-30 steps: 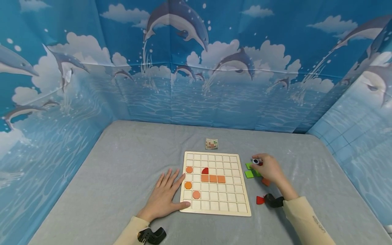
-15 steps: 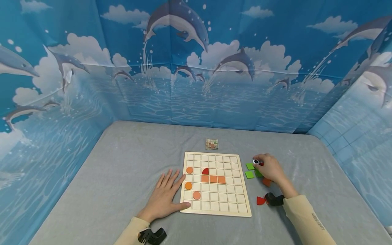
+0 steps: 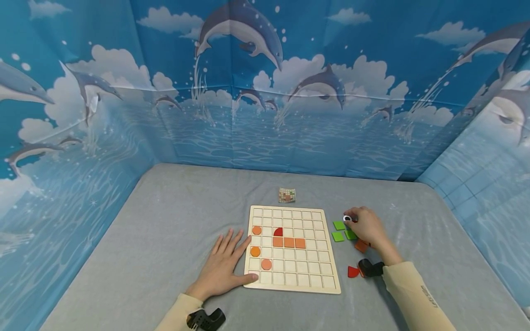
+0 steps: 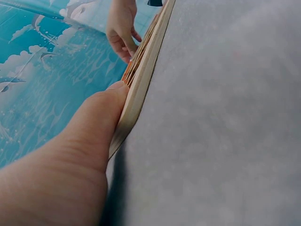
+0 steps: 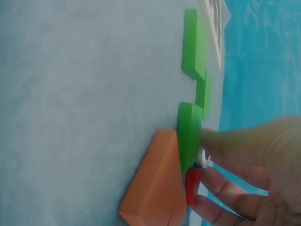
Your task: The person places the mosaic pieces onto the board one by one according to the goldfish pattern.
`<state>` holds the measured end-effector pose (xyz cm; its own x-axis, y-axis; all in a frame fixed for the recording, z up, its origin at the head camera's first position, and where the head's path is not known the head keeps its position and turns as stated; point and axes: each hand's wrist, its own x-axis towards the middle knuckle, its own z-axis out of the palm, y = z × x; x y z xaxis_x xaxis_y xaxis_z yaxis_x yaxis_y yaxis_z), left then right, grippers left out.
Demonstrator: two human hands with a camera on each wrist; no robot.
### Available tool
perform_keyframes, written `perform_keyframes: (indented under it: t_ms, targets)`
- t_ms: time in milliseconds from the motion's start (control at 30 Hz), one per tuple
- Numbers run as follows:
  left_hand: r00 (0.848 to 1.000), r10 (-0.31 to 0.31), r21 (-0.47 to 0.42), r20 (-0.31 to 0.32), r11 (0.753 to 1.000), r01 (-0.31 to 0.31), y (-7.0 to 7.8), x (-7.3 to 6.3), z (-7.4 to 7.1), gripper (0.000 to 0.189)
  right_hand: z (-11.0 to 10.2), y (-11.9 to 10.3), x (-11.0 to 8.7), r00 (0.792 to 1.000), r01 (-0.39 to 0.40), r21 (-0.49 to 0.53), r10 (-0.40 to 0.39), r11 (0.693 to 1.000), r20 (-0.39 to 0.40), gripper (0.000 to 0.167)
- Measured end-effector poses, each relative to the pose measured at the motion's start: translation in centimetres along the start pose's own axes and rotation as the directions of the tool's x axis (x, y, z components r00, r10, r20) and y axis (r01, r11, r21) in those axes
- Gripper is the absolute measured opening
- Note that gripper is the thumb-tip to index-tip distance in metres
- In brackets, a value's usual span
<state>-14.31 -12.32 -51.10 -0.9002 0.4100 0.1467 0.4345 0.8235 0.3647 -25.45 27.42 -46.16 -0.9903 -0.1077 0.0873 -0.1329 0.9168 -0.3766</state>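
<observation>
My left hand [image 3: 225, 265] lies spread at the left edge of the pale wooden grid board [image 3: 308, 267], its thumb [image 4: 101, 106] over the near-left corner. Beyond the board's right side, my right hand [image 3: 366, 226] pinches a white disc with a black centre [image 3: 347, 219], like an eye piece, between thumb and fingers. A red piece [image 5: 192, 186] shows at the fingertips in the right wrist view. Several green tiles [image 3: 337, 236] and an orange tile [image 3: 361, 247] lie close by. On the board sit orange discs [image 3: 266, 264], a row of orange squares [image 3: 289, 242] and a red quarter-round [image 3: 279, 231].
A small printed pattern card [image 3: 287, 195] lies behind the board. Another red piece [image 3: 353, 272] rests on the grey cloth beneath my right wrist's black camera [image 3: 370, 268]. A dolphin-print curtain [image 3: 265, 128] encloses the table's back and sides.
My right hand has shifted slightly right with the white disc, uncovering more of the green tiles. The left hand and the pieces on the board stay as they were.
</observation>
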Motion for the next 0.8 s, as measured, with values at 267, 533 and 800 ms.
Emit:
perform_keyframes:
  t_ms: [267,533,800]
  targets:
    - [1.0,0.012,-0.001,-0.016,1.0,-0.012,-0.06,-0.04,0.09,0.096,-0.07,0.14,0.02,1.0,-0.002,0.003,0.002,1.0,-0.011,0.019]
    - [1.0,0.012,0.001,-0.014,1.0,-0.012,-0.09,-0.03,0.23,0.096,-0.24,0.31,-0.12,1.0,-0.022,0.03,0.022,0.999,-0.001,0.015]
    - [0.999,0.023,-0.001,-0.038,1.0,-0.023,-0.17,-0.03,0.35,0.095,-0.36,0.31,-0.52,0.999,-0.038,0.045,0.039,0.998,-0.008,0.015]
